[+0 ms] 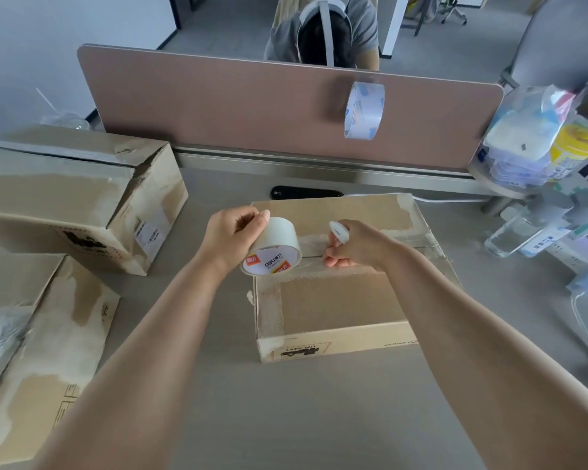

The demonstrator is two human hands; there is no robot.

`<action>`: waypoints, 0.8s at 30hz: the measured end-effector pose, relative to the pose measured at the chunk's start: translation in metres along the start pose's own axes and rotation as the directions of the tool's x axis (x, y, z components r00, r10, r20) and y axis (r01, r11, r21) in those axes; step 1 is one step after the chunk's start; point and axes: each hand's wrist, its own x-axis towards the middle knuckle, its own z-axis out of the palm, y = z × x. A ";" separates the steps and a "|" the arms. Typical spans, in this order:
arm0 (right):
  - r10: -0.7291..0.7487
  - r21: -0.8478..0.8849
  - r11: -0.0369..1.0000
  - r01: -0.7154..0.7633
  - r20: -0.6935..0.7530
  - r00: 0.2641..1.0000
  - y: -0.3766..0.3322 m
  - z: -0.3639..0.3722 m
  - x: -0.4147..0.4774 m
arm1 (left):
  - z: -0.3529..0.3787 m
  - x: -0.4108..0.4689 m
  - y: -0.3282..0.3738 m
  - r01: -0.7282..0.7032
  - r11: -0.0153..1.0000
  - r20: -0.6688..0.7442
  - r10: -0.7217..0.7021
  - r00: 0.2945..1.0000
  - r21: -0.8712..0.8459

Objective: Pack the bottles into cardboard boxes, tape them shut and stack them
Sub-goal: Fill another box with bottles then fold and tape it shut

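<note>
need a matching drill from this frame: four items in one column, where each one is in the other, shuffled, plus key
Items
1. labelled tape roll
2. clear tape roll
3. small white tool
4. black slot

Places
a. hanging on the divider panel
b. gripped in the left hand
c. set in the desk behind the middle box
d. held in the right hand, over the box's taped seam

Pairs: 1-b, 2-a, 3-d, 4-c

place: office | cues: desk divider [252, 106]; swivel chair [454, 10]; grey desk [286, 418]
</note>
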 end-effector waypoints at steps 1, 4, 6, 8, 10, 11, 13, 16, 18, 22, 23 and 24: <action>-0.004 -0.007 1.000 0.004 -0.004 1.000 0.000 0.001 0.000 | -0.001 0.001 -0.001 -0.013 1.000 0.005 0.013 1.000 0.016; 0.002 -0.035 0.999 -0.003 -0.022 1.000 -0.001 0.002 -0.001 | 0.001 0.005 0.001 -0.031 0.998 0.002 0.030 1.000 0.046; 0.002 -0.067 0.998 -0.004 -0.029 1.000 -0.004 0.003 -0.001 | 0.001 0.005 0.002 -0.030 0.999 -0.005 0.030 1.000 0.046; 0.000 -0.095 0.996 -0.002 -0.029 1.000 -0.009 0.006 -0.001 | 0.000 0.003 0.001 -0.030 0.999 -0.018 0.030 0.999 0.024; -0.009 -0.089 0.996 0.009 0.000 1.000 -0.015 0.014 0.001 | 0.000 0.001 0.001 0.006 1.000 -0.014 -0.007 1.000 -0.024; -0.022 -0.079 0.997 0.024 0.021 1.000 -0.019 0.020 0.003 | 0.000 0.001 0.000 0.035 0.997 0.003 -0.035 0.999 -0.065; -0.050 -0.064 0.996 0.054 0.058 0.997 -0.025 0.031 0.008 | -0.001 0.001 -0.006 0.110 0.978 0.061 -0.100 0.993 -0.176; -0.053 -0.039 0.998 0.056 0.081 0.995 -0.030 0.036 0.012 | 0.001 -0.002 -0.011 0.148 0.938 0.138 -0.109 0.984 -0.315; -0.048 0.003 0.999 0.048 0.071 0.996 -0.028 0.037 0.011 | 0.003 -0.005 -0.012 0.160 0.913 0.185 -0.096 0.978 -0.374; -0.067 0.035 0.997 0.065 0.059 0.996 -0.025 0.039 0.009 | 0.000 -0.006 -0.010 0.138 0.899 0.144 -0.085 0.986 -0.415; -0.078 0.035 0.996 0.076 0.060 0.995 -0.024 0.039 0.008 | -0.001 -0.006 -0.009 0.127 0.907 0.136 -0.078 0.988 -0.403; -0.089 0.029 0.996 0.088 0.059 0.994 -0.024 0.038 0.007 | -0.002 -0.006 -0.009 0.116 0.915 0.131 -0.070 0.989 -0.385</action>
